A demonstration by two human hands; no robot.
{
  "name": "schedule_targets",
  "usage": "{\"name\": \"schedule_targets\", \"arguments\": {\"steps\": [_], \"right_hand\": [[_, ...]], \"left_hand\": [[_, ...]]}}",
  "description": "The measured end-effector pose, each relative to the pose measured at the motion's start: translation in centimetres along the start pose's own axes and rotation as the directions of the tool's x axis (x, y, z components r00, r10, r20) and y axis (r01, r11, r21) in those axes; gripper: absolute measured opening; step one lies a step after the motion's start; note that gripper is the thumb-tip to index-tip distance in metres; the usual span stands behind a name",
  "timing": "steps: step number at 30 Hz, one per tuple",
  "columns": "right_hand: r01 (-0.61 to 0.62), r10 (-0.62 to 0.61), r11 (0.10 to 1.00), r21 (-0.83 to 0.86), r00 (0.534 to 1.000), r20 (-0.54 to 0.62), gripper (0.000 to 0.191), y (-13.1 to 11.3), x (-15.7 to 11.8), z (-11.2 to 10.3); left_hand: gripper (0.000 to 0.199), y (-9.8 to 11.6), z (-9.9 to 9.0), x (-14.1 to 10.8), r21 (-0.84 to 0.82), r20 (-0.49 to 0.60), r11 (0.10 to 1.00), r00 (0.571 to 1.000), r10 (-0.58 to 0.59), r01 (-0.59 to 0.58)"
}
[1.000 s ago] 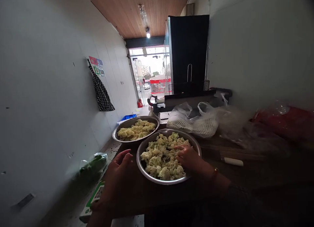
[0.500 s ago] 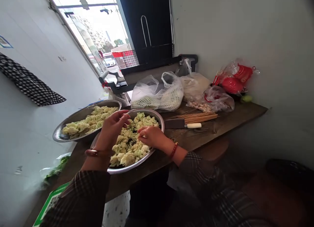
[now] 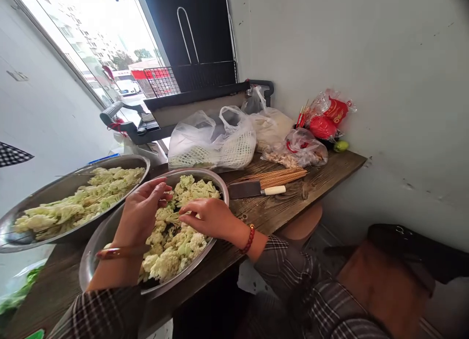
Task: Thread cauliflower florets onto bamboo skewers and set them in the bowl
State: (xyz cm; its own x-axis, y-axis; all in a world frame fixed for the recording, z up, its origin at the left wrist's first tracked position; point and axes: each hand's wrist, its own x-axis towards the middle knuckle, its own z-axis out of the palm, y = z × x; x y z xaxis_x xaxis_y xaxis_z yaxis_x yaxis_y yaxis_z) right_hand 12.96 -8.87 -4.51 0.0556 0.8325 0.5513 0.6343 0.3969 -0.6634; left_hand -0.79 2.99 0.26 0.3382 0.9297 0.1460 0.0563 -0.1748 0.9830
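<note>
My left hand [image 3: 146, 202] is over the left part of a round metal bowl [image 3: 91, 253] of cauliflower florets [image 3: 166, 263]. Its fingers curl toward the thumb, and whatever they may hold is hidden. From the right, my right hand [image 3: 207, 217] reaches in over the same florets, thumb and forefinger apart, with nothing seen between them. Left of it stands a second metal bowl [image 3: 22, 202], where cauliflower threaded on thin skewers [image 3: 84, 195] lies. A cleaver [image 3: 245, 189] with a pale handle rests just right of the near bowl, beside a bundle of bamboo skewers [image 3: 282, 176].
White plastic bags [image 3: 234, 138] stand along the back of the wooden table [image 3: 271, 212]. A bag of small pale pieces [image 3: 296, 151], red packages [image 3: 324, 126] and a green fruit [image 3: 341, 146] sit farther right. Leafy greens [image 3: 22, 290] lie at lower left; a brown stool [image 3: 384, 280] is at right.
The view has shifted, so the table and bowls appear further left and nearer. My right hand's fingers have spread apart over the florets; my left hand keeps its curled shape.
</note>
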Motion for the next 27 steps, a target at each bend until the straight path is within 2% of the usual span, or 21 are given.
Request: {"name": "schedule_targets", "arguments": {"steps": [3,4,6,8,11,13,15,19,23,27], "right_hand": [[-0.001,0.032,0.983,0.182,0.985,-0.171,0.026,1.4,-0.4,-1.6],[-0.035,0.074,0.983,0.182,0.975,-0.21,0.029,2.3,-0.6,-2.7],[-0.154,0.161,0.987,0.048,0.959,-0.234,0.031,4.6,-1.3,-5.7],[-0.294,0.251,0.918,-0.265,0.95,-0.186,0.034,7.6,-2.2,-9.5],[-0.385,0.345,0.823,-0.419,0.923,-0.171,0.032,11.8,-4.0,-14.7],[-0.413,0.394,0.767,-0.49,0.907,-0.148,0.023,13.7,-5.2,-16.9],[-0.404,0.422,0.736,-0.544,0.901,-0.098,0.02,14.6,-6.2,-17.8],[-0.287,0.391,0.735,-0.614,0.92,0.038,0.014,15.4,-7.1,-17.2],[-0.215,0.353,0.71,-0.671,0.933,0.075,0.016,17.2,-7.1,-16.6],[-0.164,0.358,0.676,-0.719,0.925,0.125,0.022,18.7,-7.5,-16.6]], "left_hand": [[0.048,0.2,0.2,-0.6,0.055,-0.003,0.998,0.999,0.04,-0.04],[0.048,0.3,0.3,-0.8,0.069,-0.001,0.996,0.999,0.052,-0.051],[0.047,0.5,0.5,-1.1,0.078,0.011,0.994,0.997,0.073,-0.074],[0.046,0.6,0.6,-1.2,0.071,0.026,0.993,0.995,0.092,-0.093],[0.047,0.7,0.7,-1.2,0.069,0.04,0.991,0.993,0.114,-0.117],[0.047,0.6,0.6,-1.1,0.078,0.039,0.988,0.99,0.132,-0.135],[0.048,0.5,0.4,-1.1,0.092,0.029,0.984,0.988,0.151,-0.153],[0.045,0.3,0.1,-1.6,0.112,0.009,0.983,0.989,0.146,-0.147],[0.04,-0.1,0.0,-1.8,0.118,0.001,0.98,0.987,0.158,-0.157],[0.04,-0.4,-0.2,-2.3,0.124,-0.008,0.981,0.988,0.154,-0.151]]}}
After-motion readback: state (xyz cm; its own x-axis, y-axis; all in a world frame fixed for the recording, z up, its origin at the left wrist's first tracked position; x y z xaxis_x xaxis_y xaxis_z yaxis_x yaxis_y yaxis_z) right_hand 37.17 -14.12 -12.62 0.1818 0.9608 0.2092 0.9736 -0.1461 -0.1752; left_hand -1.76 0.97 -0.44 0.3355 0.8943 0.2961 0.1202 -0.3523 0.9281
